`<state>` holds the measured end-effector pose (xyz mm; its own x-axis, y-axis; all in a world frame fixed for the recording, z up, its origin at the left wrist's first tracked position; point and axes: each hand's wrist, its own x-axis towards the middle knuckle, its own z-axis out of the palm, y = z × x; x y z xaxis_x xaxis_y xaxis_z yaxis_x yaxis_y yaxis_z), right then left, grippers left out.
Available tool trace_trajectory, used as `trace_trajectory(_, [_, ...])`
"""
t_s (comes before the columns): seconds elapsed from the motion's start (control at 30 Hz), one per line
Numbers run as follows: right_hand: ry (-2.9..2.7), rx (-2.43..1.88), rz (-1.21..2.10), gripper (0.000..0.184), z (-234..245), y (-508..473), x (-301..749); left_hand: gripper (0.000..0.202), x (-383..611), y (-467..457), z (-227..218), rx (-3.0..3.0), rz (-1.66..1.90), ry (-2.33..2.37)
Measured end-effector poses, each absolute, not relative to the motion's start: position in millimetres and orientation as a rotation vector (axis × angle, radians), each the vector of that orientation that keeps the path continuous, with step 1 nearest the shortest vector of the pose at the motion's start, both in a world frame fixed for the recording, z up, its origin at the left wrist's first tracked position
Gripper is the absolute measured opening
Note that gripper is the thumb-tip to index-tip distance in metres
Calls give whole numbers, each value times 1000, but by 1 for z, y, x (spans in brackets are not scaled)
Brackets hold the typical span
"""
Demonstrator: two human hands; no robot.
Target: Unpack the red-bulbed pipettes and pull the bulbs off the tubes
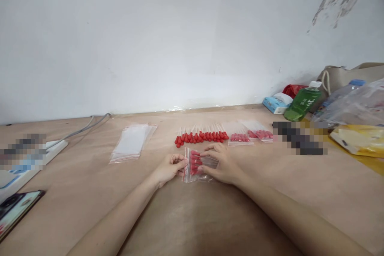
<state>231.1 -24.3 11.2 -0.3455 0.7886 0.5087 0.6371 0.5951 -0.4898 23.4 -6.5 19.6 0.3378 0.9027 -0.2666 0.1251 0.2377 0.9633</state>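
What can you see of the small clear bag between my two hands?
The small clear bag is thin, glossy, see-through plastic with a red strip along its left end. It lies flat on the brown table and holds several droppers whose red bulbs point toward that left end. The left hand pinches the bag's left edge with its fingers. The right hand rests over the bag's right part, but it is unclear whether it grips.

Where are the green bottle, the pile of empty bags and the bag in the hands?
green bottle [302,105], head view, middle of its body
pile of empty bags [131,143], head view, top bag's middle
bag in the hands [196,167], head view, clear front between both hands
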Motion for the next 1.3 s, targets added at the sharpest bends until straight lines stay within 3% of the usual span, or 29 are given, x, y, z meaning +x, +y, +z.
trace_trajectory(0.07, [-1996,-1247,151,29,13,-32,216,36,27,-9,20,1207,750,1088])
trace_trajectory(0.37, [-1970,-1406,103,43,3,-47,183,38,38,-15,9,1333,772,1066])
trace_trajectory(0.6, [-1970,-1420,227,27,1,-45,186,38,41,-18,9,1387,815,1066])
trace_trajectory(0.9, [-1982,-1430,569,20,4,-38,194,39,40,-17,8,1248,786,1047])
trace_trajectory(1.2, [-2014,-1364,476,19,1,-40,196,48,43,-17,13,1125,816,1175])
trace_trajectory(1.3, [-2033,-1338,454,20,-2,-39,196,41,45,-17,17,1100,752,1202])
